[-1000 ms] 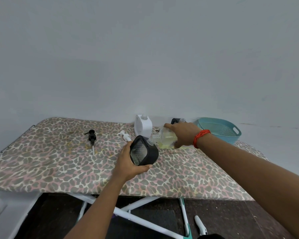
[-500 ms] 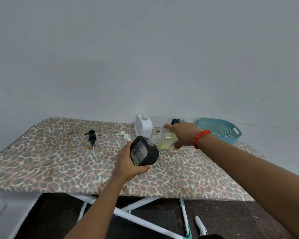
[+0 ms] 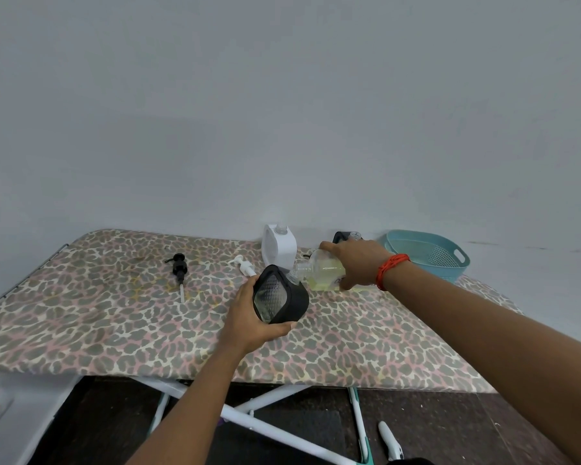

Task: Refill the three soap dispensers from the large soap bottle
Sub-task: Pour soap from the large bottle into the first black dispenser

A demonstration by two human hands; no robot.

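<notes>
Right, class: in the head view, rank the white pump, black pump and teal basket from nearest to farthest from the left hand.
1. White pump, just beyond the left hand.
2. Black pump, farther off to the left.
3. Teal basket, far right, at the back.

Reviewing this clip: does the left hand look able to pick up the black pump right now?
Probably not yet: the left hand is full, gripping the black dispenser. The black pump itself lies unobstructed on the board to its left.
</notes>
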